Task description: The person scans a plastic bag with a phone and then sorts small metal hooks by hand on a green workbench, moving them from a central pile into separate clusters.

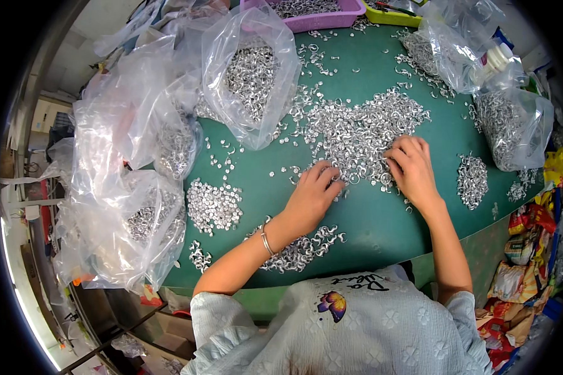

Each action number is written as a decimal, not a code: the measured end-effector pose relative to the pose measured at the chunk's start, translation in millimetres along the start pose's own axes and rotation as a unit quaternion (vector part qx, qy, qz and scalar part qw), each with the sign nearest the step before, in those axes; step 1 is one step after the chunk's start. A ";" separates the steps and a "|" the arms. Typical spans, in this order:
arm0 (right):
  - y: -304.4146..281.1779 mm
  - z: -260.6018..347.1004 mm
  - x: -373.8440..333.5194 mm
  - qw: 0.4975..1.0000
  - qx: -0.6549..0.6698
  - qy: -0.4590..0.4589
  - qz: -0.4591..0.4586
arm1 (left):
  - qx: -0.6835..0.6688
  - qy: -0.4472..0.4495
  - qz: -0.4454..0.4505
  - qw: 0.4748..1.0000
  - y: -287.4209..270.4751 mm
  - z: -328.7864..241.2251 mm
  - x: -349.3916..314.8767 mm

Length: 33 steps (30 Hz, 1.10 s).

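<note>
A large heap of small silvery metal pieces (356,128), many of them curved like hooks, lies on the green tabletop (381,231). At its lower left edge is my left hand (314,192), a bangle on the wrist, its fingers bent down among the pieces. My right hand (413,169) curls its fingers at the heap's right edge, thumb towards the pieces. What either set of fingertips holds is too small to make out. Below my left forearm spreads a pile of curved pieces (303,250). Left of it sits a pile of small roundish pieces (214,206).
Clear plastic bags (122,137) of metal pieces crowd the left side. Another open bag (253,81) stands behind, near a purple tray (322,22) and a yellow-green tray (391,15). At right are more bags (513,128) and a small pile (472,181). Colourful packets (519,250) lie beyond the edge.
</note>
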State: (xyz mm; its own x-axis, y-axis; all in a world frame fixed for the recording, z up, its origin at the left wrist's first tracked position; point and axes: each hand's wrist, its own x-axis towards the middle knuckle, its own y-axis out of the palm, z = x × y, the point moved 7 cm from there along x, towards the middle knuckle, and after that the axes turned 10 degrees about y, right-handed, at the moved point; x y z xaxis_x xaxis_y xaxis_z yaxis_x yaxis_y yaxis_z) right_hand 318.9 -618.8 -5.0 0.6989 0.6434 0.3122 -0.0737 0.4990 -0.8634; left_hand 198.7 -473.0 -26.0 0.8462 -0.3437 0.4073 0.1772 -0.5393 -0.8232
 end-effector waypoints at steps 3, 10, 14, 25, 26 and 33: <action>-5.4 3.9 0.6 0.997 -0.002 0.048 -0.054 | -0.029 -0.033 -0.028 0.999 -11.5 6.8 -7.1; 43.1 46.2 25.0 1.000 -0.011 -0.005 -0.003 | -0.180 -0.257 -0.174 0.933 -22.9 91.4 -7.8; 19.1 48.0 16.9 0.996 0.029 -0.026 -0.075 | -0.164 -0.270 -0.178 0.932 -32.1 89.7 -7.3; 30.3 40.6 21.9 0.989 0.140 0.049 0.012 | 0.089 -0.069 0.001 0.994 6.0 18.1 2.6; 24.8 38.1 34.7 0.994 0.068 0.049 -0.069 | 0.102 -0.063 0.007 0.993 4.3 16.7 0.4; 35.0 37.9 33.7 0.997 0.000 0.011 -0.081 | -0.015 -0.084 0.008 0.996 -14.2 -10.5 -19.1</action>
State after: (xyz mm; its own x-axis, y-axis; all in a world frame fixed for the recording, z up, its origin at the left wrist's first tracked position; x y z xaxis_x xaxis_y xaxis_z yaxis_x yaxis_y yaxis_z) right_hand 313.0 -557.7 -9.7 0.7167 0.5422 0.4387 0.0405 0.5955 -0.8023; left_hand 174.7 -466.9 -18.0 0.9215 -0.2204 0.3198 0.1496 -0.5583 -0.8160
